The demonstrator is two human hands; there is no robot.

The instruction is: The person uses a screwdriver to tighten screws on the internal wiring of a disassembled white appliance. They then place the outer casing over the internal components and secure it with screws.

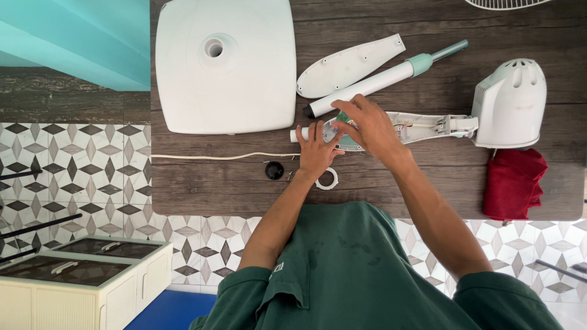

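Both hands work at the middle of a dark wooden table [428,183]. Left hand [318,150] lies flat, fingers spread, pressing down the end of an opened white fan neck housing [422,125]. Right hand [370,125] curls over it, fingertips pinching something small inside; exactly what is hidden. Thin plastic and exposed wires look light and fragile, best held by the stiff outer shell. Nearby lie a white base plate [226,67], a pole [379,79], a motor cover [510,104] and a red cloth [513,183].
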